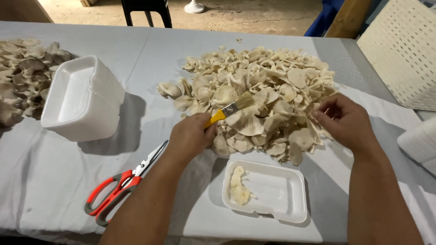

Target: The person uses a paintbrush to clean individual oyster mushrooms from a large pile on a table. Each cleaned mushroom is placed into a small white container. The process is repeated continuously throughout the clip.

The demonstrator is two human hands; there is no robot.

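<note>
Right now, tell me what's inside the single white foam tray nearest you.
The foam tray holds a few pale oyster mushroom pieces along its left side; the remainder shows bare white foam. Whatever lies under those pieces is covered.

The brush [230, 109] handle is mostly hidden inside the left hand [190, 136]. The right hand [345, 121] has its fingertips curled into the mushroom pile [259, 95], so whatever it pinches cannot be made out. A second pile [22, 77] is cut off at the left edge. The white crate [404, 50] and what may be a paper roll [420, 143] run off the right edge.
</note>
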